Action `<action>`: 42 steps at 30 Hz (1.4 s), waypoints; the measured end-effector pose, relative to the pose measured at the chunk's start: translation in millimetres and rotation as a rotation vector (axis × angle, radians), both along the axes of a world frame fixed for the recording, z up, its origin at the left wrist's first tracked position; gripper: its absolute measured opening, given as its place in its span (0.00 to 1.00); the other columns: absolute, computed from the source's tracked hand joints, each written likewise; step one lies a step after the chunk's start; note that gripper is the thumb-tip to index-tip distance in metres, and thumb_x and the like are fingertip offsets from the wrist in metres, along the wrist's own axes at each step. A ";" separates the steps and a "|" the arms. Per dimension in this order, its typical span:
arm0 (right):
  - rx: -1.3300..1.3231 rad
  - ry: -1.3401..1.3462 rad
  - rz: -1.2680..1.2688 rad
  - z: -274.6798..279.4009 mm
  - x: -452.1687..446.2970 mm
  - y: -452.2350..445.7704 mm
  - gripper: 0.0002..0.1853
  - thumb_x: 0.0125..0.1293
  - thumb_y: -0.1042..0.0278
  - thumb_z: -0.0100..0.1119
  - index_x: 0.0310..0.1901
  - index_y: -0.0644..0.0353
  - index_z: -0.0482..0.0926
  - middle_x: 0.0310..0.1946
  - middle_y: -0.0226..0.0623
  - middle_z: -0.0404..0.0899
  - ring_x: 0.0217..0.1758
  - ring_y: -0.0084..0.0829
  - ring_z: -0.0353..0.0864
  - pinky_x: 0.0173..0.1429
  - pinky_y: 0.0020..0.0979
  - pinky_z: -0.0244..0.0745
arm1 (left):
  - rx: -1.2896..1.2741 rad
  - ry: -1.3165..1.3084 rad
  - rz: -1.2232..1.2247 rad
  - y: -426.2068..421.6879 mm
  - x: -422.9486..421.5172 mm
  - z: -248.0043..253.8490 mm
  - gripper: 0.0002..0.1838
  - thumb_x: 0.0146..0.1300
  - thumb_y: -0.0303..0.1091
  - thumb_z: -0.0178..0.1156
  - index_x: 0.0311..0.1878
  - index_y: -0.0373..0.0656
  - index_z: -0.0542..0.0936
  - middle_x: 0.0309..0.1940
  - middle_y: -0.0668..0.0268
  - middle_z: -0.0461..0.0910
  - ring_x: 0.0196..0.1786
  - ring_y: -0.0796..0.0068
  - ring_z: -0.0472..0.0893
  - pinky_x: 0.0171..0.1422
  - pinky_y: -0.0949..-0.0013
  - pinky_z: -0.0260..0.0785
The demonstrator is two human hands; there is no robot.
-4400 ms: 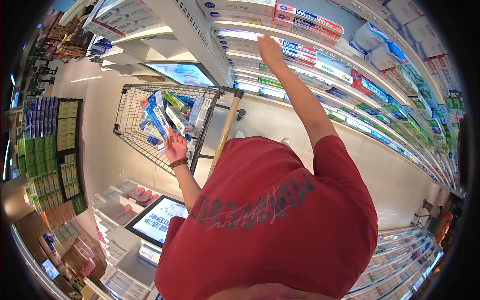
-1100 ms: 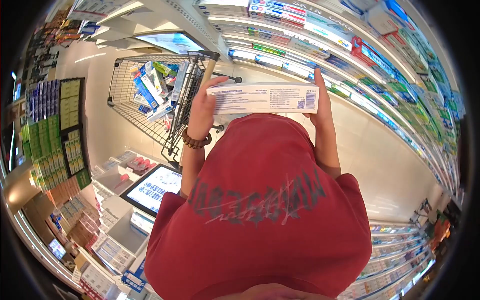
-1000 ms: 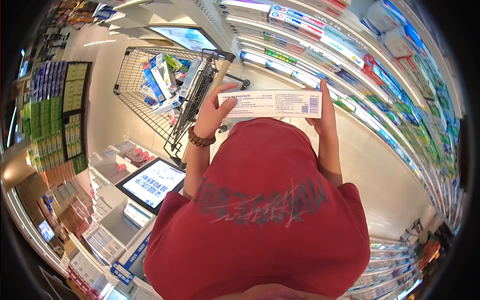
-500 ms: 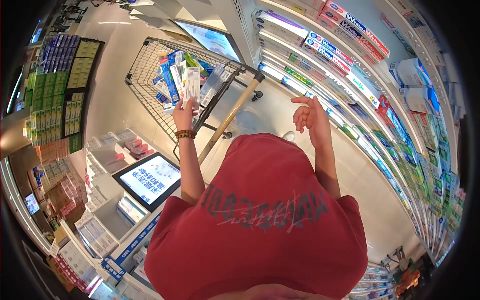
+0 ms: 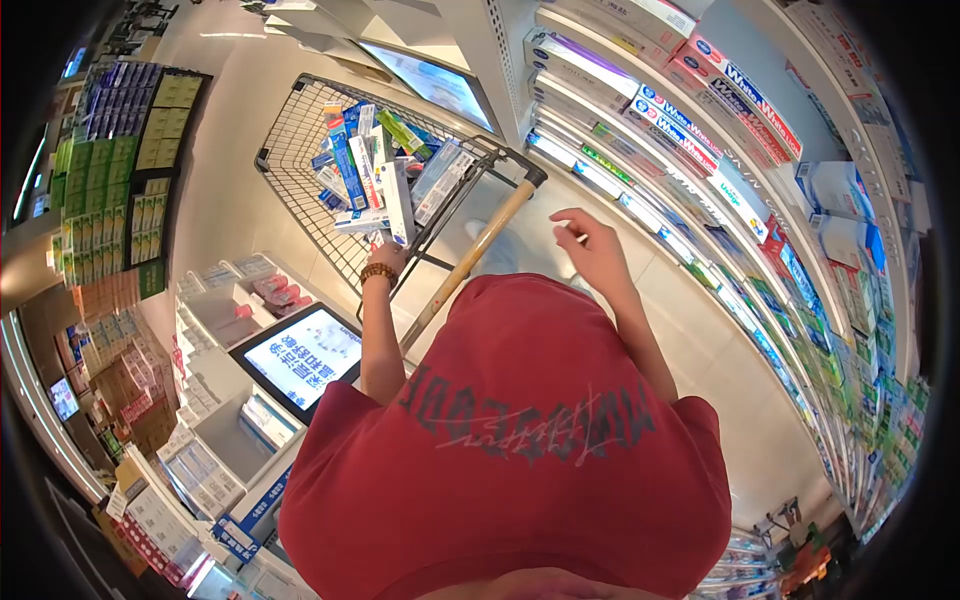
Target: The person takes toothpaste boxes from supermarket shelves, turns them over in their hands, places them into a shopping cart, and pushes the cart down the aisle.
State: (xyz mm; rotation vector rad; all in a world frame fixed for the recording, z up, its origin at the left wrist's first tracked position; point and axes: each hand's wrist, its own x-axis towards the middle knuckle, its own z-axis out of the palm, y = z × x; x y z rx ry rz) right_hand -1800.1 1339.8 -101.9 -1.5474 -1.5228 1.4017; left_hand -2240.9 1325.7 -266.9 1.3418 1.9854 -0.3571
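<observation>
My left hand [image 5: 388, 257] is closed at the near end of a long white toothpaste box [image 5: 398, 205], which lies tilted over the load in the wire shopping cart [image 5: 290, 150]. Its fingertips are partly hidden, and a beaded bracelet [image 5: 378, 272] circles that wrist. Under and around the box lie several other toothpaste boxes, among them a blue one [image 5: 346, 172], a green one [image 5: 402, 133] and a pale blue pack [image 5: 442, 187]. My right hand [image 5: 592, 245] hangs in the air right of the cart handle [image 5: 470, 262], holding nothing I can make out, its fingers loosely bent and apart.
Curved shelves [image 5: 690, 205] full of toothpaste boxes run along the right. A screen [image 5: 428, 85] stands beyond the cart. At left are a display counter with a tilted screen [image 5: 305, 362] and a stacked product stand [image 5: 125, 170]. Pale floor [image 5: 225, 120] shows between.
My left hand and the white toothpaste box have come lower and nearer, and the box has turned onto another face. My right hand has moved left and down, its fingers curling more.
</observation>
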 end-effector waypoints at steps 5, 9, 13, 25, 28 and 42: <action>0.638 -0.087 0.378 -20.5 -62.2 21.6 0.11 0.63 0.63 0.62 0.43 0.60 0.82 0.40 0.38 0.80 0.50 0.39 0.78 0.53 0.36 0.74 | 0.137 0.021 0.113 -34.6 21.3 48.0 0.23 0.70 0.49 0.50 0.51 0.41 0.83 0.47 0.48 0.84 0.50 0.47 0.83 0.59 0.52 0.74; 0.674 -0.145 0.750 -81.8 -87.6 34.6 0.11 0.62 0.59 0.63 0.40 0.57 0.82 0.42 0.39 0.80 0.54 0.37 0.77 0.54 0.37 0.72 | 0.190 -0.033 0.123 -75.1 14.2 56.0 0.22 0.67 0.50 0.55 0.52 0.42 0.83 0.43 0.51 0.85 0.47 0.51 0.84 0.54 0.55 0.75; 0.846 -0.409 0.945 -100.5 -98.6 46.2 0.11 0.54 0.58 0.67 0.35 0.54 0.84 0.33 0.37 0.83 0.43 0.39 0.83 0.44 0.39 0.76 | 0.194 0.066 0.105 -74.4 23.1 54.1 0.27 0.54 0.54 0.70 0.47 0.41 0.84 0.39 0.57 0.87 0.44 0.57 0.86 0.50 0.59 0.76; 0.761 -0.680 0.969 -103.7 -105.5 29.7 0.06 0.47 0.64 0.65 0.27 0.53 0.88 0.26 0.37 0.86 0.31 0.40 0.87 0.36 0.40 0.80 | 0.140 0.277 0.136 -49.9 58.8 13.6 0.23 0.53 0.50 0.64 0.44 0.41 0.86 0.40 0.49 0.86 0.46 0.52 0.85 0.54 0.56 0.77; 0.745 -0.687 0.974 -104.0 -93.1 19.4 0.06 0.47 0.65 0.65 0.27 0.53 0.88 0.27 0.37 0.86 0.32 0.39 0.87 0.36 0.40 0.80 | 0.173 0.263 0.164 -63.2 72.2 13.0 0.24 0.54 0.51 0.64 0.42 0.38 0.87 0.39 0.48 0.86 0.44 0.52 0.86 0.52 0.57 0.78; 0.796 -0.558 0.977 -103.7 36.3 -62.5 0.06 0.42 0.65 0.63 0.23 0.52 0.87 0.21 0.37 0.84 0.29 0.42 0.86 0.34 0.41 0.80 | 0.282 0.503 0.239 -163.2 229.3 22.6 0.22 0.52 0.53 0.64 0.39 0.44 0.89 0.36 0.53 0.87 0.42 0.53 0.87 0.49 0.54 0.79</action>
